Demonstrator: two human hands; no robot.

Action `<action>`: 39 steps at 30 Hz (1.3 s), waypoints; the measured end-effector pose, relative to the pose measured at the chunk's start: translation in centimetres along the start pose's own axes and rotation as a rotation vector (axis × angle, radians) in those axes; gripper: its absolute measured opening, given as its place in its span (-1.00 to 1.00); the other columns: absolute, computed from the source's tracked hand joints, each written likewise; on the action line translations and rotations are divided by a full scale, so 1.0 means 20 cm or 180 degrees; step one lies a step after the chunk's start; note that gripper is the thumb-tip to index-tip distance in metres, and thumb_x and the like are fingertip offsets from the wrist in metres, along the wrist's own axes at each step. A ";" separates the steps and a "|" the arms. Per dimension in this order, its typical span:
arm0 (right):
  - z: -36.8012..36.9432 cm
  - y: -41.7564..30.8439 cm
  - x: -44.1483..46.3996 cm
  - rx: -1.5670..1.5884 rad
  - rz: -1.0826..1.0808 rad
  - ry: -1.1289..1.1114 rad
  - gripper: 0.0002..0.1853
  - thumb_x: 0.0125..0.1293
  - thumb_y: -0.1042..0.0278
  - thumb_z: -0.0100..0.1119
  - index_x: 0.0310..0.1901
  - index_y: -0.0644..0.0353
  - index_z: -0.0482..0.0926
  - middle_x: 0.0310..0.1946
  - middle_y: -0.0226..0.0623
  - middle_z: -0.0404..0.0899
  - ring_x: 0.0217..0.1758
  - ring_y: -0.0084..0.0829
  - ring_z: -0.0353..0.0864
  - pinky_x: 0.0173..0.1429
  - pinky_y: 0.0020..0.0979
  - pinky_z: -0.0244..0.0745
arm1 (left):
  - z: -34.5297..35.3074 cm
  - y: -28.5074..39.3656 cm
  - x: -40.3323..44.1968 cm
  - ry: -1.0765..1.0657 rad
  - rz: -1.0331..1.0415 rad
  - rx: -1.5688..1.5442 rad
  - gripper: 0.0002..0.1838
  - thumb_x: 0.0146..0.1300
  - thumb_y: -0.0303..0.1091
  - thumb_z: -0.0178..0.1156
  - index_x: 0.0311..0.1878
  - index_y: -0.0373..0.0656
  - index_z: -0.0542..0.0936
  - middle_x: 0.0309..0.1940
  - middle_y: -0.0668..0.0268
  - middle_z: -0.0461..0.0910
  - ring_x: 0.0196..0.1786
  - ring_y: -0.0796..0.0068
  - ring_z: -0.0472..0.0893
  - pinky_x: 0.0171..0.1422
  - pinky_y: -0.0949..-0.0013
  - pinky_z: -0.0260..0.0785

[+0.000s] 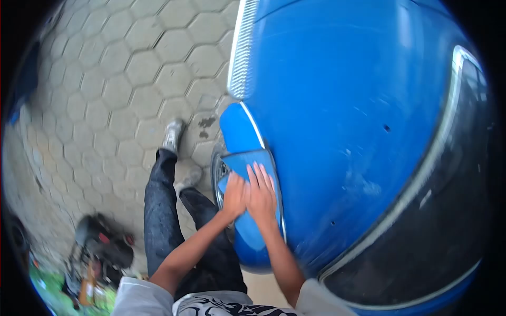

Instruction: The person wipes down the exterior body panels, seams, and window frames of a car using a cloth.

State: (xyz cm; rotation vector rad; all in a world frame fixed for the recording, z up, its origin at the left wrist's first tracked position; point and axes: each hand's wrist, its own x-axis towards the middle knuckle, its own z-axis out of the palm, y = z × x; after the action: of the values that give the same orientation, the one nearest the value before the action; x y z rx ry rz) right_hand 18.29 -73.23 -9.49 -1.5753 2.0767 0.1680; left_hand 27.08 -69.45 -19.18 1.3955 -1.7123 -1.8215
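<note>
My right hand [261, 192] lies flat with its fingers stretched out on a lighter blue surface [249, 229] at the side of a blue vehicle [337, 121]. Beside it, touching it, my left hand [235, 196] has its fingers curled in at the edge of that surface; whatever they hold is hidden. Whether the lighter blue area is a sheet or part of the bodywork, I cannot tell. A thin dark and chrome edge [274, 176] borders it. Part of a wheel [216, 168] shows left of my hands.
A dark window [416, 231] with a pale frame fills the lower right. A ribbed silver strip [243, 50] runs along the vehicle's upper edge. Hexagonal paving [124, 84] lies at left, with my shoe [173, 134] on it. A dark machine-like object [103, 242] stands at the lower left.
</note>
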 end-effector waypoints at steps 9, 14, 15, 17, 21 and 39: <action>-0.12 0.02 -0.97 0.0225 0.0874 0.0272 -0.38 0.27 0.26 0.20 0.37 0.12 0.35 0.41 -0.19 0.31 0.47 -0.21 0.29 0.48 -0.16 0.22 | -0.21 0.36 -0.40 -0.1645 0.1791 0.1206 -0.65 0.37 -0.19 0.03 0.04 -0.23 0.58 0.09 0.04 0.55 0.27 -0.02 0.40 0.49 0.03 0.11; 0.24 0.01 -1.85 0.0143 0.2306 0.1375 -0.34 0.32 0.09 0.17 0.42 0.06 0.29 0.48 -0.08 0.16 0.53 0.02 0.14 0.52 0.04 0.06 | -0.08 0.72 -0.86 -0.3409 0.2621 0.2558 -0.53 0.29 -0.17 0.15 0.23 -0.11 0.51 0.28 0.11 0.43 0.43 0.09 0.28 0.56 0.09 0.07; 0.34 0.00 -1.96 0.0378 0.2769 0.1896 -0.35 0.35 0.07 0.14 0.43 0.06 0.27 0.50 -0.05 0.12 0.54 0.07 0.09 0.53 0.06 0.02 | -0.04 0.71 -0.94 -0.3250 0.3061 0.2288 -0.48 0.27 -0.18 0.16 0.30 -0.09 0.46 0.35 0.13 0.37 0.48 0.11 0.23 0.57 0.10 0.06; 0.55 0.02 -2.10 0.0767 0.3685 0.2883 -0.35 0.40 0.01 0.09 0.44 0.09 0.25 0.51 0.00 0.07 0.55 0.13 0.03 0.53 0.09 0.00 | 0.07 0.71 -1.11 -0.3347 0.3433 0.1977 -0.38 0.25 -0.21 0.18 0.40 -0.06 0.37 0.46 0.16 0.24 0.55 0.12 0.14 0.59 0.11 0.02; 0.86 0.02 -1.94 0.1935 0.5374 0.4152 -0.35 0.45 0.02 0.03 0.44 0.20 0.22 0.52 0.02 0.02 0.55 0.17 0.01 0.53 0.06 0.02 | 0.23 0.68 -1.31 -0.3850 0.3738 0.2402 -0.28 0.20 -0.31 0.17 0.46 -0.13 0.27 0.48 0.06 0.17 0.55 0.08 0.12 0.55 0.10 0.11; 0.98 0.53 -2.48 0.8250 0.0072 0.8259 -0.65 0.52 0.42 -0.22 0.21 0.20 0.47 0.20 -0.24 0.52 0.19 -0.28 0.54 0.34 -0.23 0.45 | 0.10 0.80 -1.53 -0.2661 0.2318 0.2349 -0.65 0.23 -0.36 0.30 0.10 -0.01 0.62 0.08 0.06 0.49 -0.10 0.12 0.66 -0.03 0.16 0.55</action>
State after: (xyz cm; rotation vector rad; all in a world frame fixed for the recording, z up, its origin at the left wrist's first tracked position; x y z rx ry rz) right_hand 24.16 -19.44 -4.96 -0.8184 -0.0705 2.6228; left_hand 34.32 -49.47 8.06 -0.0572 -2.9610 -1.4273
